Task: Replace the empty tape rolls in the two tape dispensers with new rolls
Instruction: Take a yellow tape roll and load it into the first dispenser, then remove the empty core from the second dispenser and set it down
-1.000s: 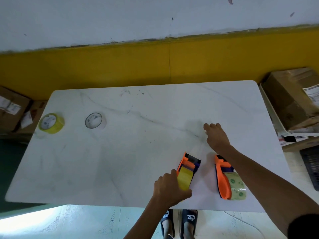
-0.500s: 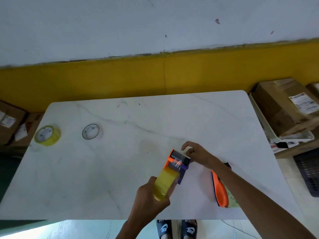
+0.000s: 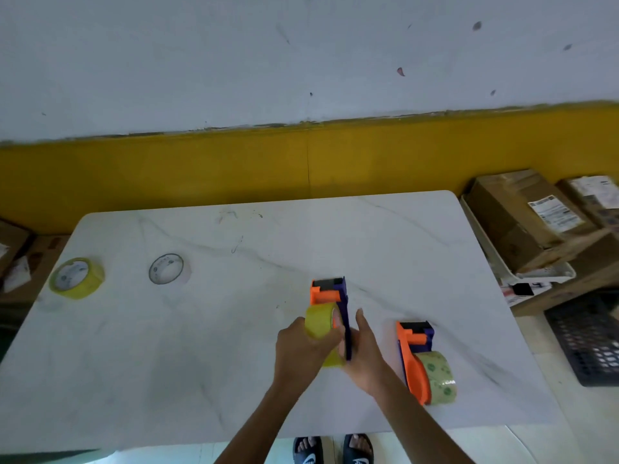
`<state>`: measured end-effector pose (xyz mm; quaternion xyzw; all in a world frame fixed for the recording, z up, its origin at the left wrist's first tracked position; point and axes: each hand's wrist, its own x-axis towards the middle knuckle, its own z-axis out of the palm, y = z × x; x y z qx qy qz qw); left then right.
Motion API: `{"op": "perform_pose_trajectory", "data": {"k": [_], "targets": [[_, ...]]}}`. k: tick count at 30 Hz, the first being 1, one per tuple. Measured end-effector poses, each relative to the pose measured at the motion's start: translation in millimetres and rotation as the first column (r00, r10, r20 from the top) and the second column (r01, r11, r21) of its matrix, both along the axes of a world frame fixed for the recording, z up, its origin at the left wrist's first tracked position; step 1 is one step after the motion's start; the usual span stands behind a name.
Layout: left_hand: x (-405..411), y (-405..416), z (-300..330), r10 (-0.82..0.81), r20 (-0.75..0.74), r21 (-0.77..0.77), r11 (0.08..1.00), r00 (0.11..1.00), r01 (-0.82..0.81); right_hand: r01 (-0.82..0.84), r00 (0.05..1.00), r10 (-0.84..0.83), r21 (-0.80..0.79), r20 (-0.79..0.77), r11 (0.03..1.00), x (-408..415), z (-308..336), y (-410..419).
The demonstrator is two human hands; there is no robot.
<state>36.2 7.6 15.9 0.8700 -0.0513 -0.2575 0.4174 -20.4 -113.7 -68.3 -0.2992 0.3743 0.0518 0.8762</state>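
Note:
An orange and purple tape dispenser stands on edge near the table's middle front, with a yellow tape roll on it. My left hand is shut on that yellow roll. My right hand grips the dispenser's purple side from the right. A second orange and purple dispenser lies to the right, holding a clear roll with green print. At the far left lie a yellow tape roll and a thin, nearly bare roll core.
The white marble table stands against a yellow and white wall. Cardboard boxes and a white tray sit to the right of the table, with a black crate lower down. More boxes are at the far left. My sandalled feet show below the front edge.
The dispenser was turned upright and now points away from me. My right hand came off its front end and went to its purple side. My left hand stays on the yellow roll.

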Motion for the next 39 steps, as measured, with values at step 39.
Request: {"op": "perform_pose_trajectory", "data": {"k": [39], "targets": [[0,-36,11,-0.300,0.155,0.137,0.950,0.941,0.280,-0.484,0.855,-0.032,-0.818,-0.517,0.311,-34,78,-24]]}}
